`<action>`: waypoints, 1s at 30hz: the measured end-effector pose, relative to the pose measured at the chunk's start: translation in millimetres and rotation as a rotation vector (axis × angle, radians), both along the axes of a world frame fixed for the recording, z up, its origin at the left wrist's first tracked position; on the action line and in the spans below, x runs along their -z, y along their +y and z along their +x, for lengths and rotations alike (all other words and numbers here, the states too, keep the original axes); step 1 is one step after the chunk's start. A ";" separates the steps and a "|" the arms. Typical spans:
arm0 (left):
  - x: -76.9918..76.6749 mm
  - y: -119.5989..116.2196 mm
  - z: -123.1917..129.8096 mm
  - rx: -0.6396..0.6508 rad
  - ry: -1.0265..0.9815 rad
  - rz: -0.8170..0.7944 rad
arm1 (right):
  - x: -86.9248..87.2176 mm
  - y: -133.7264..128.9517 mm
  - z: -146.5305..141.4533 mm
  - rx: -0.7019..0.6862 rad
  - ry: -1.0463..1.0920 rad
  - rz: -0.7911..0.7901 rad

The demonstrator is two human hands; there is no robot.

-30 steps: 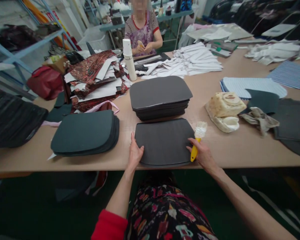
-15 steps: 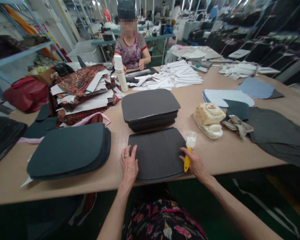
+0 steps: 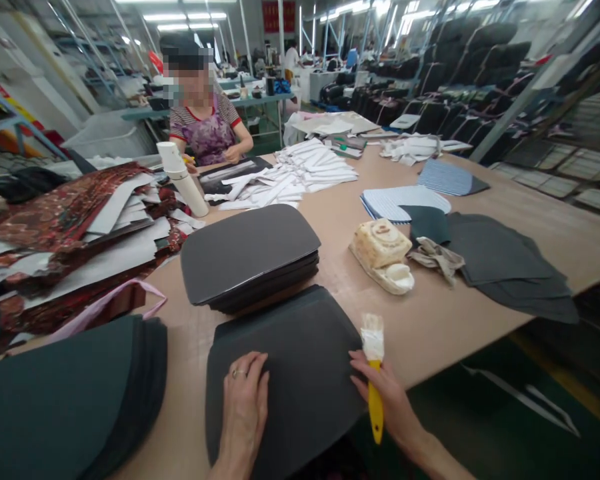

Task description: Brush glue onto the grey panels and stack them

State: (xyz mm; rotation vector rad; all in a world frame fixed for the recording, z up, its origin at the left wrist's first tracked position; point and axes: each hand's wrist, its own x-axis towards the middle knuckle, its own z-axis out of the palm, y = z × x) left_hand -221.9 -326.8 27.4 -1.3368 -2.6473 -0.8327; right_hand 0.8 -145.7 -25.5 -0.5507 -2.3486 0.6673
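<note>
A dark grey panel with rounded corners lies on the table in front of me, other layers showing at its far edge. My left hand, wearing a ring, rests on its left part, fingers loosely stretched over the surface and holding nothing. At the panel's right edge, my right hand keeps a paintbrush with a yellow handle, white-coated bristles pointing away from me. Its fingertips touch the panel's edge. Just beyond lies a thick stack of similar grey panels, the top one shiny along its near edge.
Dark green panels are stacked at left, with patterned red pieces behind. A glue-crusted container and crumpled cloth sit at right, near loose grey sheets. Beside a white bottle, a co-worker works across the table.
The view has swung to the right and come closer to the table. My left hand has moved from the panel's left edge inward onto its surface. The right hand still holds the paintbrush.
</note>
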 end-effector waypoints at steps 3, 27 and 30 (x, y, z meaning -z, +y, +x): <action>-4.8 65.8 -0.7 0.112 -0.107 0.006 | 4.8 -1.3 1.7 0.029 0.012 -0.007; 7.2 180.9 -17.7 0.053 -0.392 -0.172 | 19.7 10.1 0.9 0.005 0.029 0.062; 7.4 180.9 -17.5 0.051 -0.383 -0.186 | 22.5 9.4 3.2 -0.008 0.021 0.064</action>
